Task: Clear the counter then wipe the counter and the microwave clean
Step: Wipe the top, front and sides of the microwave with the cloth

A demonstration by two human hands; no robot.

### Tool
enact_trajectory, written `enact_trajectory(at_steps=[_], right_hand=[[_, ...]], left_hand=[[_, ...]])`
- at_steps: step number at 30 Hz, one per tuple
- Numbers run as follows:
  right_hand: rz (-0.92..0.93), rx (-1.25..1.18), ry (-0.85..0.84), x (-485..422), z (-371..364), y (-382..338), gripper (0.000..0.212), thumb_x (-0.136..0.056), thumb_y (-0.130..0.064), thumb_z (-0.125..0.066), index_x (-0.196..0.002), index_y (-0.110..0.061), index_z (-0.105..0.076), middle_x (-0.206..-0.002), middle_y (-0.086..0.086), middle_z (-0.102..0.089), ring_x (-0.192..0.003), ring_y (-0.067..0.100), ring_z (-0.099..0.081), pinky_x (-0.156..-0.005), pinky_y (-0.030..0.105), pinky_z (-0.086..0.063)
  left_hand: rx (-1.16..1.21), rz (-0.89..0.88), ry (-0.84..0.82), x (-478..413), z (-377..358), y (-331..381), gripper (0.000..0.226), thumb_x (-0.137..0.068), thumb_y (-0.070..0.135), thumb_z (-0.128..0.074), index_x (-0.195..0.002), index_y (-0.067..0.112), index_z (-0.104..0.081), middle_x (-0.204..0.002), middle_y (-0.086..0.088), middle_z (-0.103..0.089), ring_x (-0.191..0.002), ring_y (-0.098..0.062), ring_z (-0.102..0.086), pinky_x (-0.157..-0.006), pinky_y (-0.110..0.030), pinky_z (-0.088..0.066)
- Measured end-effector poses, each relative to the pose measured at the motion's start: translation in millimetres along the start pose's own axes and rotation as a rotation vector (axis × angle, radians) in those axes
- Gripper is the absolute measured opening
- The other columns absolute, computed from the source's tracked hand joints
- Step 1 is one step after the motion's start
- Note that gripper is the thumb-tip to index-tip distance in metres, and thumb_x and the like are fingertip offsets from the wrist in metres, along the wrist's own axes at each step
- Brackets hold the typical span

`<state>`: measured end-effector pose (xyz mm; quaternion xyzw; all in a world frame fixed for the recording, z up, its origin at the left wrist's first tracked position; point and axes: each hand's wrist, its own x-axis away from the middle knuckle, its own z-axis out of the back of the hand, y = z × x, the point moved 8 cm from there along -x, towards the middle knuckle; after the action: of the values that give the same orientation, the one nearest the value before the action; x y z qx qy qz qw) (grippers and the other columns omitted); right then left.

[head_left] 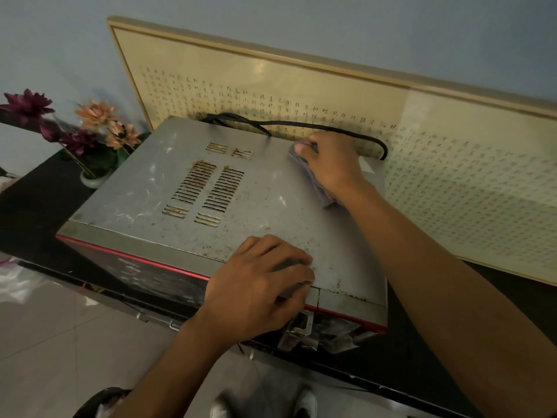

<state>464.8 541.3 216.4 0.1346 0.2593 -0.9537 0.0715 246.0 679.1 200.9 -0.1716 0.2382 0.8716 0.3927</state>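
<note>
Beside microwave (pixel 265 188), vase (pixel 92 180) holds flowers (pixel 96 113).

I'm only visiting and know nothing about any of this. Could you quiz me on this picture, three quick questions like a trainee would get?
1. What does the right hand press on the top of the microwave? A) a cloth B) a spray bottle C) a plate
2. True or false: the left hand rests at the microwave's front edge.
3. Fill in: a black ____ lies along the microwave's back edge.
Key: 1 A. 2 true. 3 cord.
</note>
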Motion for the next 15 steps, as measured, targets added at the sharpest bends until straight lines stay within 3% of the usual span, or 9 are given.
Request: enact_trajectory(at_steps=[3, 5, 10, 15], right_hand=[[0.225, 0.016, -0.117, 32, 4, -20, 0.028, -0.095, -0.044, -0.059, -0.083, -0.021, -0.067, -0.077, -0.002, -0.061, -0.071, 0.014, -0.056, -0.065, 0.029, -0.039], [0.304, 0.017, -0.153, 62, 10, -27, 0.034, -0.095, -0.050, -0.056, -0.093, -0.019, -0.070, -0.083, -0.002, -0.061, -0.073, 0.012, -0.056, -0.066, 0.031, -0.043], [0.407, 0.044, -0.239, 155, 31, -37, 0.031, -0.098, -0.051, -0.049, -0.103, -0.027, -0.068, -0.084, -0.016, -0.047, -0.069, -0.001, -0.045, -0.063, 0.016, -0.032], [0.314, 0.113, -0.112, 147, 46, -20, 0.041, -0.096, -0.060, -0.043, -0.099, -0.029, -0.070, -0.084, -0.015, -0.053, -0.071, 0.005, -0.051, -0.059, 0.028, -0.044]], left_hand=[[-0.001, 0.000, 0.005, 1, 0, -1, 0.014, -0.093, 0.034, -0.067, -0.103, 0.028, -0.075, -0.120, 0.010, -0.069, -0.107, -0.016, -0.060, -0.089, -0.028, -0.041], [-0.003, -0.002, 0.011, 1, -1, -1, 0.014, -0.094, 0.034, -0.067, -0.102, 0.028, -0.075, -0.120, 0.010, -0.070, -0.107, -0.016, -0.061, -0.087, -0.030, -0.044], [-0.014, -0.017, 0.024, 0, 2, 1, 0.014, -0.093, 0.032, -0.066, -0.102, 0.026, -0.076, -0.116, 0.009, -0.070, -0.103, -0.017, -0.061, -0.086, -0.030, -0.040], [-0.009, -0.022, 0.038, 0, 3, 1, 0.014, -0.093, 0.032, -0.067, -0.102, 0.026, -0.076, -0.118, 0.009, -0.071, -0.104, -0.016, -0.061, -0.086, -0.030, -0.043]])
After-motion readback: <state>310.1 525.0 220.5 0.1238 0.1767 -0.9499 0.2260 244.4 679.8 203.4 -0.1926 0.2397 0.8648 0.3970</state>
